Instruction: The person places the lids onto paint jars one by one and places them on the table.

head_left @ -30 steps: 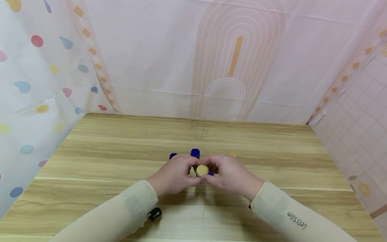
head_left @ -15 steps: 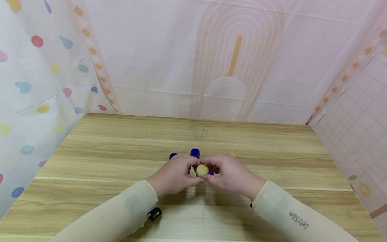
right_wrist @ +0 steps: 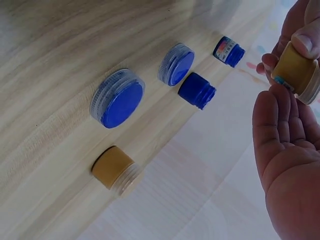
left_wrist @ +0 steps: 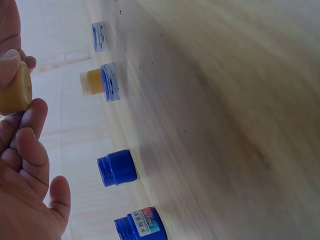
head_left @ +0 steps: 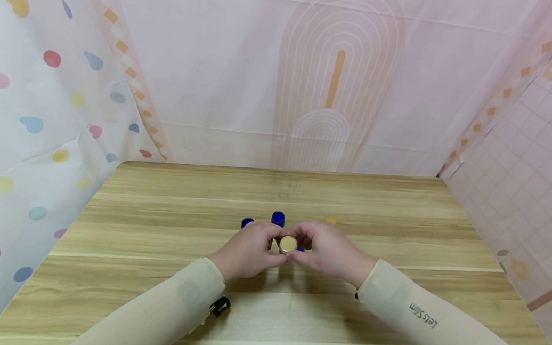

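Between my two hands is a small yellow paint jar (head_left: 288, 244) with a clear lid, its top facing up toward the head camera. My left hand (head_left: 246, 248) pinches the jar from the left with thumb and fingers; the left wrist view shows its yellow base (left_wrist: 20, 92). From the right, my right hand (head_left: 330, 251) holds the same jar by the lid end, thumb and forefinger at its rim. In the right wrist view the jar's clear lid (right_wrist: 310, 90) shows beside the right fingers (right_wrist: 267, 115). Part of the jar is hidden by fingers.
Behind the hands stand two lidless blue paint jars (right_wrist: 197, 91) (right_wrist: 229, 52). Two clear lids with blue insides (right_wrist: 120, 100) (right_wrist: 177, 65) lie nearer. Another yellow jar (right_wrist: 114, 167) stands to the right on the wooden table (head_left: 159, 186). Patterned cloth (head_left: 215, 72) hangs behind.
Almost nothing differs; both hands stay on the yellow jar, which has shifted and tilted very slightly.
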The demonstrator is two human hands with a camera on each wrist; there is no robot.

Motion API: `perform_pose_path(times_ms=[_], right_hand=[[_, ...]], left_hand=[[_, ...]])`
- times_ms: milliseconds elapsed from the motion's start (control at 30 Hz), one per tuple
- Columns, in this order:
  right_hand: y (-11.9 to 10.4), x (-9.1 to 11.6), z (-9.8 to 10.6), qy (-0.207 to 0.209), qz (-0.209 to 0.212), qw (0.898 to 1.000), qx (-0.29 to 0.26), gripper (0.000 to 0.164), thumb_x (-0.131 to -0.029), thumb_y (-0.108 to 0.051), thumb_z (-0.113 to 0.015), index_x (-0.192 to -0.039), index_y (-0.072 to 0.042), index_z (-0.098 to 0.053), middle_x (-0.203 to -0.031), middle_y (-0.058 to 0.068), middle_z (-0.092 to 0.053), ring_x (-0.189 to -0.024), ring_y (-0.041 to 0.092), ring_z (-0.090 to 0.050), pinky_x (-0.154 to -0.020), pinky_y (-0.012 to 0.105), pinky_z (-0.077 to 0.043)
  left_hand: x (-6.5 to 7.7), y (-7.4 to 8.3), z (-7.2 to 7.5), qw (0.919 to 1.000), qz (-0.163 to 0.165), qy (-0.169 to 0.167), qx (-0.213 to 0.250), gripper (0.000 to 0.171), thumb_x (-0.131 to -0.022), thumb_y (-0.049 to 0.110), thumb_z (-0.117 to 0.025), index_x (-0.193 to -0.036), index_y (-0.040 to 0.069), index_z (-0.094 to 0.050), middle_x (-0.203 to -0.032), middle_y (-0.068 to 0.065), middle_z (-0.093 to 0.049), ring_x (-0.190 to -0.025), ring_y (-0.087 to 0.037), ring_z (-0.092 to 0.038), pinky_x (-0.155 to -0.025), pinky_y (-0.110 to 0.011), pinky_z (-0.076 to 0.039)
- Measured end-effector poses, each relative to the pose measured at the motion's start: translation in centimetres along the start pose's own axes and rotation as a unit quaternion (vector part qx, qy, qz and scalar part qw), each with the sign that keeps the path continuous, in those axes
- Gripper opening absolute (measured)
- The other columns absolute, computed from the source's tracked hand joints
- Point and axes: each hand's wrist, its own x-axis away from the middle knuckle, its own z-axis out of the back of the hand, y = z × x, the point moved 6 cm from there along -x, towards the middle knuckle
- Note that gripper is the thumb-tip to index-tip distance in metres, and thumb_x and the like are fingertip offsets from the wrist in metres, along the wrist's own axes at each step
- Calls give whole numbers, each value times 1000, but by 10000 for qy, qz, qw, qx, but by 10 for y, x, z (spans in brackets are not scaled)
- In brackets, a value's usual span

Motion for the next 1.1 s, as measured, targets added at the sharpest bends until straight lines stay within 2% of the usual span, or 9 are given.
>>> perform_pose_path(times_ms=[133,267,500,667,900,1100], right_hand=[[-1,1,1,-10,104,9999,92,33,-93,-15,-80,-125,-11,-71,-102,-4,-74,-93,11,-69,-84,34,-61],[-3,1,3,-47,234,9996,171,37,-94,-13,-77,-130,-13,-71,-102,-5,-73,-93,8,-68,-86,41,-62],[-6,0,4,-39,331,9994,101,33,-95,-12,-75,-129,-13,-72,-108,-6,-75,-93,4,-69,-88,40,-62],[-5,0,2,-2,276,9996,73,32,-94,-13,-77,-125,-12,-72,-105,-6,-74,-91,4,-68,-86,40,-62],[-2,0,-1,51,40,10000,-55,25,-91,-16,-84,-112,-12,-72,-97,-6,-72,-86,4,-66,-79,26,-59],[-3,1,2,-53,128,9999,-60,35,-93,-13,-79,-127,-11,-70,-101,-6,-73,-90,4,-67,-84,37,-62]], left_hand=[[0,0,0,10000,28,-22,-8,17,-90,25,-83,-96,17,-70,-79,5,-61,-69,-10,-51,-60,-22,-43],[0,-1,1,9999,105,-97,72,19,-91,27,-84,-93,19,-67,-78,5,-60,-69,-11,-52,-60,-23,-43],[0,-2,2,9998,113,-105,114,20,-90,30,-85,-95,20,-68,-79,4,-61,-69,-10,-52,-59,-23,-43],[-1,-2,2,10000,25,-35,77,19,-90,29,-85,-94,20,-69,-79,6,-61,-69,-10,-51,-60,-23,-43],[0,-2,-1,9999,88,-104,-31,18,-91,27,-82,-104,17,-73,-81,5,-63,-69,-10,-51,-60,-23,-43],[1,-1,0,10000,43,-50,27,17,-91,26,-83,-98,18,-71,-80,7,-62,-68,-9,-52,-60,-23,-44]])
